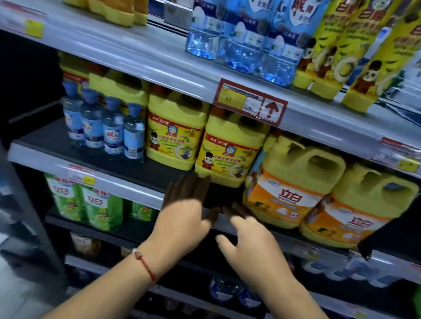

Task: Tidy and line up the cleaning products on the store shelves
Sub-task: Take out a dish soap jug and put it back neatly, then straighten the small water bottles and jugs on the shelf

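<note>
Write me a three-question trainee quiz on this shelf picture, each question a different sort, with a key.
1. True or false: the left hand grips one of the blue-capped bottles.
2. Multiple choice: which products stand at the right end of the middle shelf, beside the right hand? A) green bottles B) orange-labelled yellow jugs C) clear blue bottles
3. Fill in: the price tag on the upper shelf edge shows a red ____ pointing up.

Key
1. False: both hands are open and hold nothing, no grip on any product.
2. B: the orange-labelled jugs.
3. Arrow.
</note>
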Tool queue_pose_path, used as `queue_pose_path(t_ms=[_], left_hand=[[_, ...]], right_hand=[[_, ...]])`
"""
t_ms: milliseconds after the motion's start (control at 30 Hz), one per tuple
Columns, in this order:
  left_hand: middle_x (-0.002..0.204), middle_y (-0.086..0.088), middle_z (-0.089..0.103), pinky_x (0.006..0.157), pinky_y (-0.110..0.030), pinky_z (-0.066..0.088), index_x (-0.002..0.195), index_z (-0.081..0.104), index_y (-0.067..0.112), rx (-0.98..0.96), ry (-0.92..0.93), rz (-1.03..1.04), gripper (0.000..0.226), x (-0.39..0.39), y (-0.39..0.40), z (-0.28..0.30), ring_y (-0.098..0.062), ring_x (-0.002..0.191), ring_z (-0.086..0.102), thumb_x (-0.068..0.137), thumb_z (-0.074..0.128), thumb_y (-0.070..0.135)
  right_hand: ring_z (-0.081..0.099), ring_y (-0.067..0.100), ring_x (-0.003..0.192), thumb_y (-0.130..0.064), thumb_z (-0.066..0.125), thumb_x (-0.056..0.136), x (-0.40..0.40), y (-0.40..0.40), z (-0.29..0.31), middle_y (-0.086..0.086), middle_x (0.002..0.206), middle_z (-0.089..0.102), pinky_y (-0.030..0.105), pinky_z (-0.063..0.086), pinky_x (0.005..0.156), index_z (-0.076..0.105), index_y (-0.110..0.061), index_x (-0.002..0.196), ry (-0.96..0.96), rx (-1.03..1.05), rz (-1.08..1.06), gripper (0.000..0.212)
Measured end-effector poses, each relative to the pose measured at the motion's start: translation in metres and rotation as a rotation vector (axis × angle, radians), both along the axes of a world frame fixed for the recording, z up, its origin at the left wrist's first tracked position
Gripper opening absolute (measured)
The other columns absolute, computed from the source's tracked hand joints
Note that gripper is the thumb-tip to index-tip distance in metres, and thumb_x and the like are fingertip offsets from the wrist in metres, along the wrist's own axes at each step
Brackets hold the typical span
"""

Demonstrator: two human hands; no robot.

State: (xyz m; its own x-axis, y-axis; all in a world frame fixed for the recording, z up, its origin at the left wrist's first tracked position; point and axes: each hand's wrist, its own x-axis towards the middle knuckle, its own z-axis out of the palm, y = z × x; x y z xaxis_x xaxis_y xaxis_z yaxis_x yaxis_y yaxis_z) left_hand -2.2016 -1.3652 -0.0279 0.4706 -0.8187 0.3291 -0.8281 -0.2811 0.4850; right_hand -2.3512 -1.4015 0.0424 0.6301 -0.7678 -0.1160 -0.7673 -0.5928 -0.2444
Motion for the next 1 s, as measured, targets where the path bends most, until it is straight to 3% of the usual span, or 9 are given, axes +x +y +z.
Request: queue_pose_path(t_ms=[67, 133, 200, 267, 400, 567, 800, 900, 1000], left_hand=[[0.153, -0.014, 0.043, 0.117, -0.056, 0.030, 0.153, 0.037, 0.023, 0.062, -0.117, 0.102, 0.080, 0.029, 0.021, 0.000, -0.041, 0.142, 0.037, 0.082, 0.056, 0.052], [0.149, -0.017, 0.048, 0.110, -0.059, 0.038, 0.150, 0.042, 0.021, 0.126, -0.175, 0.194, 0.081, 0.055, 0.038, 0.000, -0.046, 0.136, 0.044, 0.077, 0.059, 0.051], [0.147, -0.018, 0.050, 0.106, -0.060, 0.042, 0.148, 0.044, 0.021, 0.194, -0.221, 0.258, 0.081, 0.076, 0.053, 0.004, -0.047, 0.132, 0.048, 0.075, 0.062, 0.051], [0.150, -0.017, 0.046, 0.107, -0.058, 0.041, 0.150, 0.041, 0.023, 0.268, -0.256, 0.294, 0.082, 0.095, 0.064, 0.009, -0.044, 0.135, 0.045, 0.076, 0.060, 0.053], [0.157, -0.014, 0.036, 0.111, -0.055, 0.037, 0.155, 0.031, 0.024, 0.412, -0.345, 0.342, 0.084, 0.124, 0.080, 0.019, -0.041, 0.140, 0.039, 0.084, 0.059, 0.058], [0.150, -0.022, 0.046, 0.104, -0.060, 0.044, 0.148, 0.047, 0.017, 0.372, -0.392, 0.354, 0.072, 0.152, 0.078, 0.024, -0.045, 0.132, 0.050, 0.088, 0.047, 0.057], [0.150, -0.023, 0.045, 0.101, -0.059, 0.048, 0.148, 0.046, 0.014, 0.223, -0.385, 0.335, 0.067, 0.167, 0.069, 0.016, -0.044, 0.132, 0.050, 0.091, 0.049, 0.050], [0.150, -0.023, 0.046, 0.099, -0.059, 0.049, 0.147, 0.047, 0.015, 0.215, -0.348, 0.344, 0.066, 0.172, 0.074, 0.007, -0.044, 0.132, 0.050, 0.091, 0.048, 0.051], [0.149, -0.023, 0.047, 0.099, -0.059, 0.049, 0.146, 0.049, 0.014, 0.230, -0.283, 0.320, 0.066, 0.175, 0.081, 0.002, -0.044, 0.130, 0.052, 0.091, 0.048, 0.051]], right_hand=[[0.049, 0.020, 0.131, -0.047, 0.053, 0.097, 0.030, 0.003, -0.001, -0.001, 0.140, 0.054, 0.033, 0.043, 0.103, 0.048, -0.027, 0.143, 0.007, -0.022, 0.113, 0.050], [0.029, 0.016, 0.148, -0.045, 0.053, 0.098, 0.061, 0.002, -0.006, -0.004, 0.160, 0.035, 0.031, 0.029, 0.117, 0.034, -0.029, 0.154, -0.034, 0.016, 0.198, 0.062], [0.007, 0.013, 0.155, -0.046, 0.051, 0.098, 0.095, -0.004, -0.018, -0.006, 0.168, 0.011, 0.033, 0.013, 0.126, 0.017, -0.029, 0.160, -0.060, 0.032, 0.300, 0.072], [0.002, 0.015, 0.155, -0.048, 0.050, 0.099, 0.131, -0.012, -0.031, -0.005, 0.169, 0.003, 0.035, 0.007, 0.126, 0.010, -0.029, 0.160, -0.093, 0.019, 0.362, 0.076], [0.013, 0.020, 0.153, -0.043, 0.057, 0.097, 0.185, -0.023, -0.043, 0.000, 0.168, 0.011, 0.036, 0.016, 0.124, 0.014, -0.026, 0.160, -0.305, 0.034, 0.404, 0.079], [0.042, 0.028, 0.140, -0.032, 0.069, 0.089, 0.231, -0.028, -0.055, 0.010, 0.156, 0.041, 0.040, 0.042, 0.109, 0.026, -0.021, 0.158, -0.743, 0.041, 0.347, 0.082], [0.052, 0.033, 0.126, -0.037, 0.076, 0.083, 0.280, -0.036, -0.070, 0.012, 0.142, 0.045, 0.046, 0.054, 0.089, 0.028, -0.019, 0.156, -0.876, 0.017, 0.219, 0.089], [0.052, 0.033, 0.122, -0.034, 0.081, 0.078, 0.289, -0.035, -0.072, 0.013, 0.135, 0.046, 0.049, 0.054, 0.089, 0.042, -0.014, 0.142, -0.951, -0.039, 0.166, 0.077], [0.058, 0.031, 0.116, -0.022, 0.079, 0.082, 0.291, -0.035, -0.073, 0.012, 0.128, 0.059, 0.048, 0.054, 0.086, 0.050, -0.010, 0.132, -0.990, -0.042, 0.138, 0.059]])
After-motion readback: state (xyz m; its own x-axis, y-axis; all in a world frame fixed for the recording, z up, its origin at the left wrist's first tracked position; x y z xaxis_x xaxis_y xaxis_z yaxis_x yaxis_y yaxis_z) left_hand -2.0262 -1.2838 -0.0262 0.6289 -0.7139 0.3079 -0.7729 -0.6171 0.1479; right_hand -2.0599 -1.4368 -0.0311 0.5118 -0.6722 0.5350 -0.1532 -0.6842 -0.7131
